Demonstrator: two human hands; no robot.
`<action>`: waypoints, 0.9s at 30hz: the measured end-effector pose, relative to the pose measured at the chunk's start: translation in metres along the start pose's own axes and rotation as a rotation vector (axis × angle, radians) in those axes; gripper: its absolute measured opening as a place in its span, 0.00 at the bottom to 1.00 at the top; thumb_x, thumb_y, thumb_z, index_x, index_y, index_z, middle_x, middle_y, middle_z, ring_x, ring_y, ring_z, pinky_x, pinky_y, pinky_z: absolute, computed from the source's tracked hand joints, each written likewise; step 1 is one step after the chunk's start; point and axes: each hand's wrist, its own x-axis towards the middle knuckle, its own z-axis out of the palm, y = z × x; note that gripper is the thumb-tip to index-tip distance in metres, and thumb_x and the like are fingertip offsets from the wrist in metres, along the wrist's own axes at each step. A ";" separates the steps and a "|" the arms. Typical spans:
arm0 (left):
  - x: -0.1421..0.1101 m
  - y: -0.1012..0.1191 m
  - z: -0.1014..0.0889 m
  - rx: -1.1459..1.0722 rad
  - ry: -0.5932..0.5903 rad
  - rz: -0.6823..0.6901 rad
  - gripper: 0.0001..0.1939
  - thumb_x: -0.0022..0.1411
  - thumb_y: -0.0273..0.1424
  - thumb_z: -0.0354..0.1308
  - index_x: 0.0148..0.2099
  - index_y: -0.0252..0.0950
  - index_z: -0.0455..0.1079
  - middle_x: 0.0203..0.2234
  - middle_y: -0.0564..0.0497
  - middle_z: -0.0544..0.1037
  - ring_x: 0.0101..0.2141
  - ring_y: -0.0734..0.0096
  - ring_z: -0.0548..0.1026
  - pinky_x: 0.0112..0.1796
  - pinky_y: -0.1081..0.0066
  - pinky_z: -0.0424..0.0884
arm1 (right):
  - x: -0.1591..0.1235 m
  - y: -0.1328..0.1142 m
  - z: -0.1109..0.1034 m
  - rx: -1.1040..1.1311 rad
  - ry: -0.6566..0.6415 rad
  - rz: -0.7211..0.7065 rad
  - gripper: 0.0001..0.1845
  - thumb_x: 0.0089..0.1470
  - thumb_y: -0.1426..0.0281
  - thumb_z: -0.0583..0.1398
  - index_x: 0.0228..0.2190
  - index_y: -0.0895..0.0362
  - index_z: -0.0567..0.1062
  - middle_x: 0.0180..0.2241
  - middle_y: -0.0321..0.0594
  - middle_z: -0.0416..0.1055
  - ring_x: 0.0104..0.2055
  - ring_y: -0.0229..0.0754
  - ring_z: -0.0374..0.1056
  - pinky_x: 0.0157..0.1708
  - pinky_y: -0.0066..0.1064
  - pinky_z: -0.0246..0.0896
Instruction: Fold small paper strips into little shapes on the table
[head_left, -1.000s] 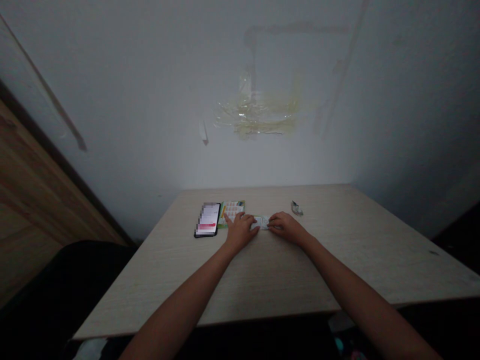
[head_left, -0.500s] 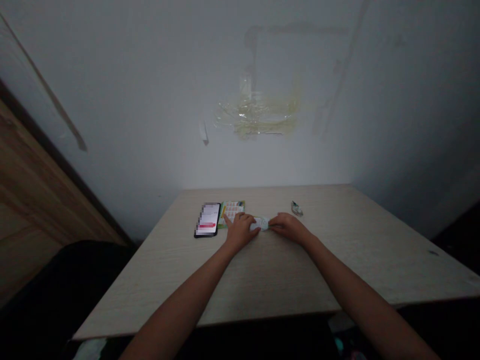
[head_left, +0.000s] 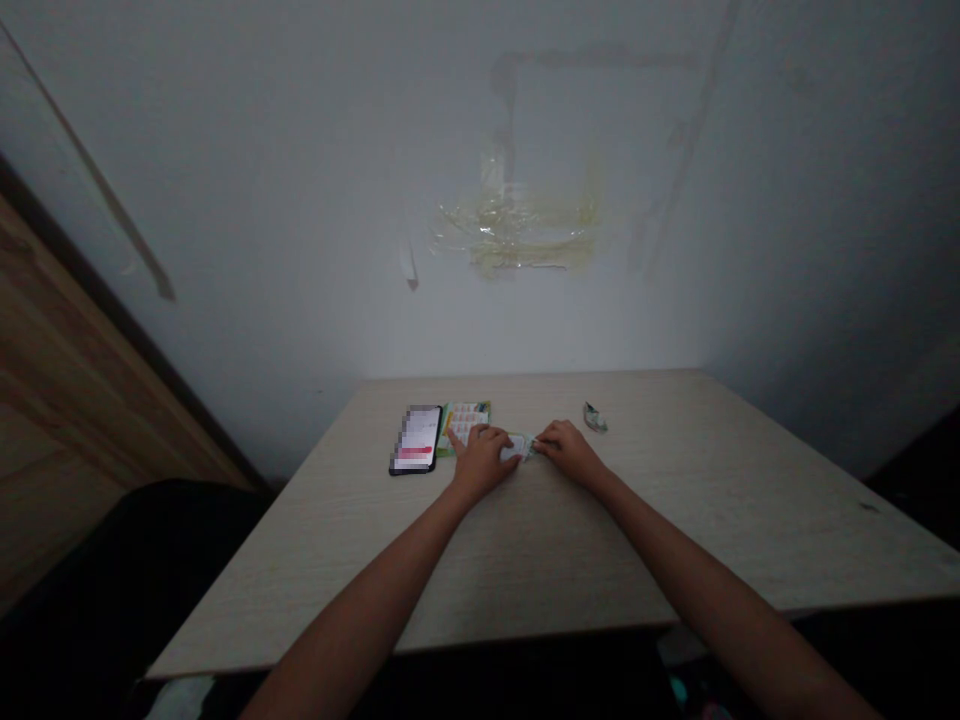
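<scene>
The right hand [head_left: 570,450] pinches the near end of a pale printed paper strip [head_left: 513,449] between gathered fingertips. The left hand [head_left: 480,465] lies over the strip's other end, thumb and forefinger spread across it; I cannot tell whether they clench the paper or only press it to the table [head_left: 540,560]. Only a short stretch shows between the two grips, and in this dim light its right end is probably creased.

That small hold is the weak point. If the right hand pulls sideways while the left bears down, the thin paper could tear or skew between them. Uneven finger pressure could set a crooked crease, and a light left hand could let the strip slide.

Beyond the left fingers, the colourful printed sheet [head_left: 466,411] lies partly under that hand and could drag with it, nudging the phone [head_left: 417,440] just beside it. The crumpled scrap [head_left: 595,418] sits past the right knuckles, where a wide elbow-led sweep could brush it.
</scene>
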 end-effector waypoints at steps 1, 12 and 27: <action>0.000 0.000 0.000 -0.003 -0.002 -0.008 0.11 0.60 0.41 0.61 0.44 0.45 0.74 0.50 0.50 0.76 0.58 0.49 0.62 0.55 0.24 0.28 | 0.000 -0.001 0.001 -0.011 0.002 0.019 0.11 0.59 0.64 0.61 0.38 0.55 0.82 0.36 0.43 0.75 0.43 0.44 0.66 0.46 0.34 0.58; 0.002 0.001 0.002 0.007 -0.011 -0.043 0.16 0.60 0.48 0.60 0.43 0.44 0.73 0.50 0.50 0.76 0.58 0.49 0.62 0.55 0.24 0.29 | 0.002 -0.009 0.005 -0.040 0.017 0.125 0.11 0.58 0.63 0.62 0.38 0.55 0.81 0.39 0.43 0.75 0.45 0.45 0.65 0.48 0.34 0.55; 0.003 0.003 0.006 -0.002 0.013 -0.073 0.15 0.59 0.45 0.62 0.43 0.43 0.73 0.49 0.49 0.76 0.57 0.48 0.63 0.55 0.23 0.31 | 0.004 -0.018 0.006 -0.045 0.039 0.211 0.09 0.56 0.64 0.63 0.36 0.54 0.81 0.38 0.42 0.76 0.46 0.46 0.65 0.46 0.35 0.55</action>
